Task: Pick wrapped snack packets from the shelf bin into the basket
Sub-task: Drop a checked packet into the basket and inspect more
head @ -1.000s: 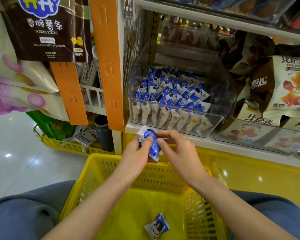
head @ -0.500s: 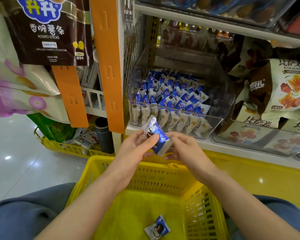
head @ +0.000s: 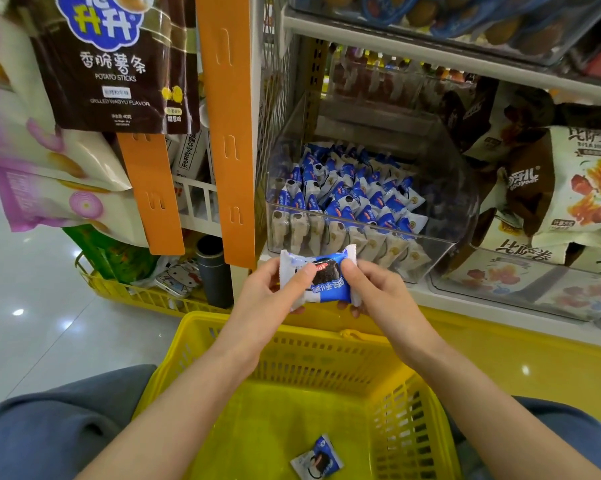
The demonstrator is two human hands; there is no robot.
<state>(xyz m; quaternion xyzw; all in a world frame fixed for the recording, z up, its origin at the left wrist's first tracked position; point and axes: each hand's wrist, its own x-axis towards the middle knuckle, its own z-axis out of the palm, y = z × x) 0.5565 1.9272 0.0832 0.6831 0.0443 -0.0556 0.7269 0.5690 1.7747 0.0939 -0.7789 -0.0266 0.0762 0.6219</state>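
Left hand (head: 261,296), right hand (head: 378,293) seemingly pinch packet (head: 321,273)

the basket (head: 274,420) is cut off by the bottom edge.

Clear shelf bin (head: 454,202) open at the top, with free space between its rows of blue-and-white packets (head: 354,199) and the white shelf (head: 430,55) above. Its transparent front wall closes off the low front. A wire mesh panel (head: 278,91) and a hanging orange strip (head: 228,133) wall in the bin's left side; large snack bags (head: 576,188) crowd its right. Below, the yellow basket (head: 312,355) is open-topped, its floor mostly bare, one loose packet (head: 318,459) near the near edge. The left hand (head: 267,292) and right hand (head: 375,292), gripping a held packet (head: 323,275) between them, fill the gap between bin front and basket's far rim
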